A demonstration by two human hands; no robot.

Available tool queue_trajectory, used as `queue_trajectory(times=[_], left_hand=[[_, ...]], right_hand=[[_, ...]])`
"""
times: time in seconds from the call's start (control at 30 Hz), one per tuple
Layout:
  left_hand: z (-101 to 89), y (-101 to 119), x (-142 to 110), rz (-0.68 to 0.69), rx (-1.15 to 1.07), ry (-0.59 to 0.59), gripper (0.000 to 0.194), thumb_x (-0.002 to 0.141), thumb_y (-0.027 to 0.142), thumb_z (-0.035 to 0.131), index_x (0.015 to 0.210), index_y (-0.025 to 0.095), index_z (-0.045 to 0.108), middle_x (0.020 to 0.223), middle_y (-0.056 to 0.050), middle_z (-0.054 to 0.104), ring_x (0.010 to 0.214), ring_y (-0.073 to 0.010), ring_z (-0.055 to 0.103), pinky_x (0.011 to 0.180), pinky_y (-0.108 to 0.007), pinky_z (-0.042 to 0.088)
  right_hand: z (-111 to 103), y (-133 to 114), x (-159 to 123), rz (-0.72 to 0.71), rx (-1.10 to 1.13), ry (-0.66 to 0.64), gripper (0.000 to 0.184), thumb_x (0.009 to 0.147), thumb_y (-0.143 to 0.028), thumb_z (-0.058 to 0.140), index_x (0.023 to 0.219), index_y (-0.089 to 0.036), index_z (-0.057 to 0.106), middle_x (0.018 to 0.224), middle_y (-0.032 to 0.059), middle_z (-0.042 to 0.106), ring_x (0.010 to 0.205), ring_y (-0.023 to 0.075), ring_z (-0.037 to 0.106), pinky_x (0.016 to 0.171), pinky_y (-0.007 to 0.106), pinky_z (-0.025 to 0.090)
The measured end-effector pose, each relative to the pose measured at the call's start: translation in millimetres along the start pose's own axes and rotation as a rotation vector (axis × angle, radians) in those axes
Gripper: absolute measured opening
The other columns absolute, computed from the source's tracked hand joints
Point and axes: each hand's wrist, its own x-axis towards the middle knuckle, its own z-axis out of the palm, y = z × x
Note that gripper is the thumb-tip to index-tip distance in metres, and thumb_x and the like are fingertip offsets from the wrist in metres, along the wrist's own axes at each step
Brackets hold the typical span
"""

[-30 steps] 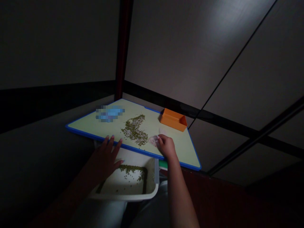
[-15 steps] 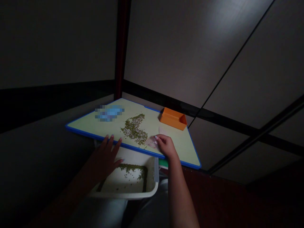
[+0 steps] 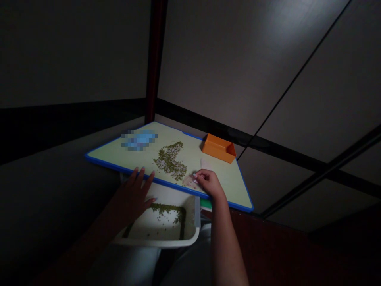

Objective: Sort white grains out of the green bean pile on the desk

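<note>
On the pale table [image 3: 131, 161] lies a loose spread of small green grains [image 3: 169, 161]. My right hand [image 3: 210, 182] rests just right of them, thumb and fingertips pinched together; whatever they hold is too small to make out. A pinkish patch [image 3: 189, 181] on the tabletop sits under and beside those fingertips. My left hand [image 3: 135, 194] is open, its fingers spread across the table's blue front edge. Below it, a white bin [image 3: 190, 238] holds more green grains along its inner sides and bottom.
An orange open box [image 3: 218, 149] stands at the table's far right edge. At the back left lies a blurred-out blue item [image 3: 139, 140]. Panelled walls [image 3: 208, 71] close in behind and to the left. Something green [image 3: 206, 203] shows under the front edge.
The view has shifted slightly. My right fingertips have moved a little over the pinkish patch and stay pinched. My left hand keeps its place on the table edge.
</note>
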Motion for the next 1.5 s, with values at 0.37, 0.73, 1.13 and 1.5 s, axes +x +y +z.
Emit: queue_trajectory(times=[0.37,0.73,1.13,1.5], left_hand=[[1.7,0.6,-0.7,-0.024,-0.032,0.004,0.066,0.085,0.042,0.056,0.143,0.013,0.044,0.147,-0.026,0.045,0.141,-0.0429,0.035,0.102,-0.053,0.042],[0.9,0.0,0.3,-0.003,-0.026,0.002,0.068,0.085,0.043,0.055,0.143,0.011,0.043,0.145,-0.028,0.046,0.14,-0.0446,0.036,0.102,-0.054,0.041],[1.3,1.0,-0.6,-0.025,-0.041,0.002,0.066,0.085,0.043,0.055,0.143,0.013,0.043,0.146,-0.026,0.046,0.141,-0.0438,0.035,0.098,-0.053,0.045],[-1.4,1.5,0.1,-0.031,-0.043,0.005,0.068,0.083,0.045,0.059,0.142,0.014,0.045,0.144,-0.024,0.049,0.14,-0.0424,0.037,0.104,-0.052,0.042]], right_hand=[[0.7,-7.9,-2.1,0.028,0.07,-0.054,0.033,0.072,-0.05,0.067,0.069,-0.018,0.062,0.052,-0.0049,0.047,0.047,0.0078,0.034,0.045,0.02,0.025],[10.1,-9.0,3.2,0.006,0.019,-0.048,0.034,0.078,-0.051,0.062,0.074,-0.018,0.063,0.052,-0.0057,0.048,0.045,0.0083,0.038,0.044,0.02,0.027],[10.2,4.8,12.2,-0.048,-0.275,0.153,0.027,0.086,-0.04,0.055,0.083,-0.018,0.069,0.066,0.002,0.066,0.058,0.0139,0.055,0.054,0.022,0.037],[2.4,3.5,10.3,0.07,-0.365,0.272,0.023,0.088,-0.035,0.055,0.083,-0.018,0.069,0.066,0.0018,0.067,0.058,0.0141,0.056,0.054,0.022,0.033]])
